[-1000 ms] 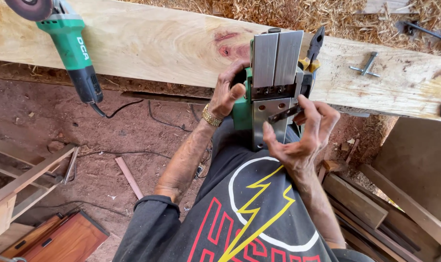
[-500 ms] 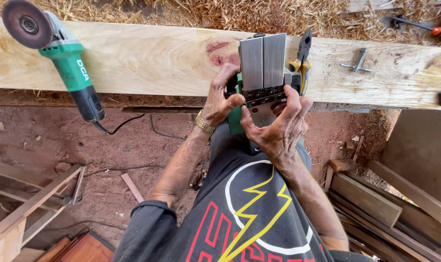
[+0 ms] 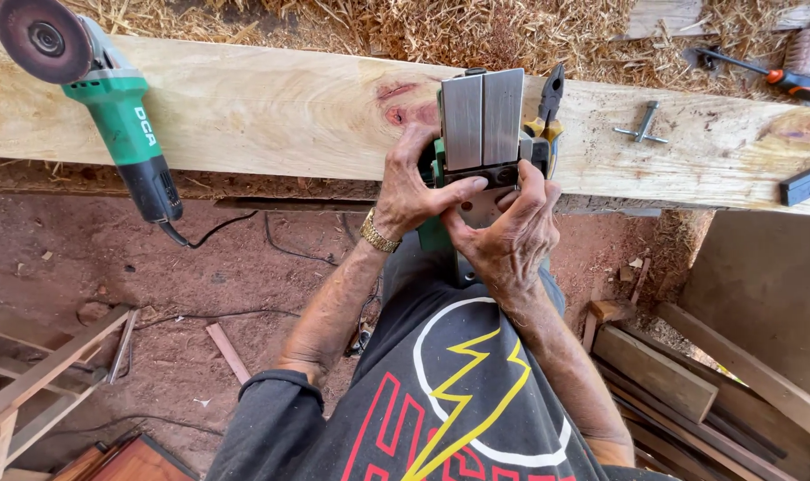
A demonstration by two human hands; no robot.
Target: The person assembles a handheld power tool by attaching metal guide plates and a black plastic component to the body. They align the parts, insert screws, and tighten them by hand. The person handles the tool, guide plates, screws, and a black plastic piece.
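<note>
While the upturned electric planer (image 3: 481,134) now rests nearer the plank (image 3: 271,107), left hand (image 3: 414,191) and right hand (image 3: 507,227) stay clamped around it, fingers working at its base.

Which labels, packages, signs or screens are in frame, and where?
Label on the angle grinder: white lettering running along its green body, lying on the plank at upper left.
Print on the person's shirt: yellow lightning bolt inside a white ring, red letters on black, bottom centre.
No packages, signs or screens in view.
</note>
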